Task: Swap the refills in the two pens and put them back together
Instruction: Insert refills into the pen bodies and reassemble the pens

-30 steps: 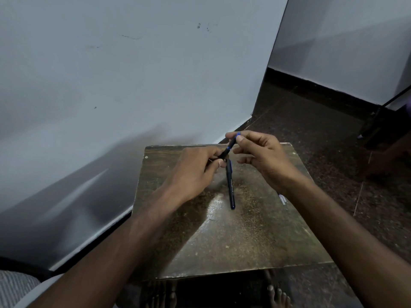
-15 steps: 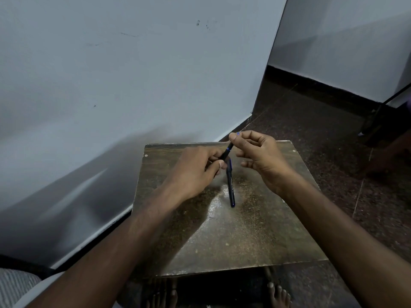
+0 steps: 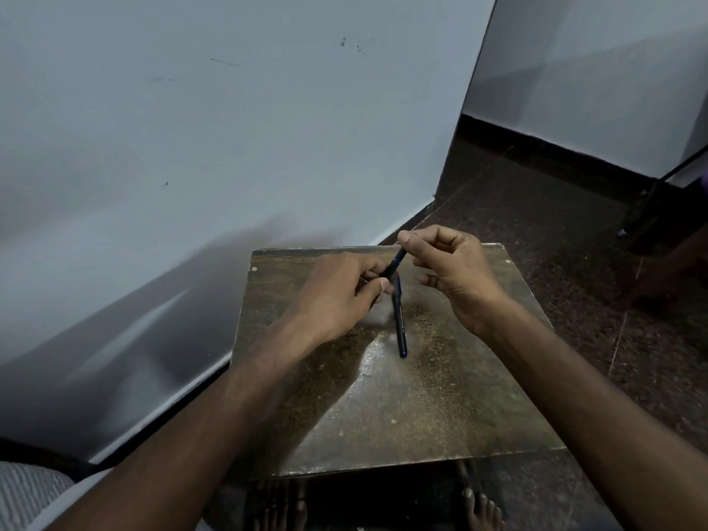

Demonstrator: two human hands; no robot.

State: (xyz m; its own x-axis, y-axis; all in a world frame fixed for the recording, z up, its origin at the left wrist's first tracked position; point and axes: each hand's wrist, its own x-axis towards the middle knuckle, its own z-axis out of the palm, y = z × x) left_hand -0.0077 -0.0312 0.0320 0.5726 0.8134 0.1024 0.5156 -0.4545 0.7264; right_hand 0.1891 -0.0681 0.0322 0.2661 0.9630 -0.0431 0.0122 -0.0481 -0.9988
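Note:
Above the far part of a small worn table (image 3: 440, 408) I hold a dark pen with a blue end (image 3: 394, 262), tilted up to the right. My left hand (image 3: 341, 293) grips its lower barrel. My right hand (image 3: 452, 262) pinches its upper blue end between thumb and forefinger. A second dark pen (image 3: 399, 323) lies on the table just below my hands, pointing toward me, its far end hidden behind my left fingers. No loose refill is visible.
A pale wall (image 3: 230, 128) runs close along the table's left and far side. Dark speckled floor (image 3: 555, 224) lies to the right. Bare feet (image 3: 479, 507) show under the table's near edge. A dark stand (image 3: 651, 208) is at the far right.
My right hand has turned at the pen's upper end, with the forefinger and thumb shifting on the blue tip. The left hand and the pen on the table have stayed put.

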